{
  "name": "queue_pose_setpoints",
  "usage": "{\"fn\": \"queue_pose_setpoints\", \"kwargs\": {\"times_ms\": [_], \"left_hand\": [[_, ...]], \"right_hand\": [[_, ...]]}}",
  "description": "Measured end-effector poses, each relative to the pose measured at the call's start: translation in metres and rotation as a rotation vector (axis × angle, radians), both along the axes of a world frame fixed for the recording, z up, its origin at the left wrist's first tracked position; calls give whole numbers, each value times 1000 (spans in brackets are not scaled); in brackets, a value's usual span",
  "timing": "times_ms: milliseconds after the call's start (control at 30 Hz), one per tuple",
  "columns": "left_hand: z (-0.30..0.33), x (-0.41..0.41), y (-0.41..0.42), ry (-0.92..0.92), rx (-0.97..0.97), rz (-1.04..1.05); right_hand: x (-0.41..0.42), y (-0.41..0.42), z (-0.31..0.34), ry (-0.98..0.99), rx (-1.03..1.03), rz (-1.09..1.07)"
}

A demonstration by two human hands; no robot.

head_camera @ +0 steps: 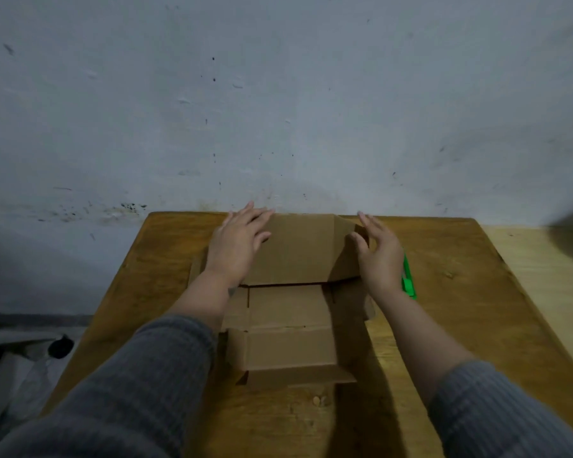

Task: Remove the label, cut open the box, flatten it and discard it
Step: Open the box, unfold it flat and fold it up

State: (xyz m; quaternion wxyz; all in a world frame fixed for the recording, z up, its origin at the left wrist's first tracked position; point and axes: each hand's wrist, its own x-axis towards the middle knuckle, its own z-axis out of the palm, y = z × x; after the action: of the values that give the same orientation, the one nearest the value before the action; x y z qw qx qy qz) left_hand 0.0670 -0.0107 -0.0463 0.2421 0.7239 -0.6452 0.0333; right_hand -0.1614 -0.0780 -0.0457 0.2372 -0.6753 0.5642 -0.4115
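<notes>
A brown cardboard box [291, 312] lies opened out and partly flattened in the middle of the wooden table [444, 309]. Its far panel [298, 249] still leans up, and a side flap stands at the right. My left hand [237, 242] rests flat, fingers spread, on the far panel's left part. My right hand [379, 256] is open beside the right flap, fingers apart, thumb touching the flap's edge. A green utility knife [408, 279] lies on the table just right of my right wrist, partly hidden by it. No label is visible on the box.
The table's far edge meets a stained pale wall [278, 110]. A lighter wooden surface [543, 259] adjoins the table at the right. Grey and white cloth or bags [24, 352] lie on the floor at the lower left. A small scrap [318, 399] lies near the box's front.
</notes>
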Motion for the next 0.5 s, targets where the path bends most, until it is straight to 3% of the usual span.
{"fn": "queue_pose_setpoints", "kwargs": {"times_ms": [200,300,500], "left_hand": [[5,-8,24,143,-127,-15],[8,-12,40,160,-125,-12],[15,-25,69,376,-109,-53]], "right_hand": [[19,7,32,124,80,230],[15,22,34,58,166,237],[-13,53,33,-37,275,308]]}}
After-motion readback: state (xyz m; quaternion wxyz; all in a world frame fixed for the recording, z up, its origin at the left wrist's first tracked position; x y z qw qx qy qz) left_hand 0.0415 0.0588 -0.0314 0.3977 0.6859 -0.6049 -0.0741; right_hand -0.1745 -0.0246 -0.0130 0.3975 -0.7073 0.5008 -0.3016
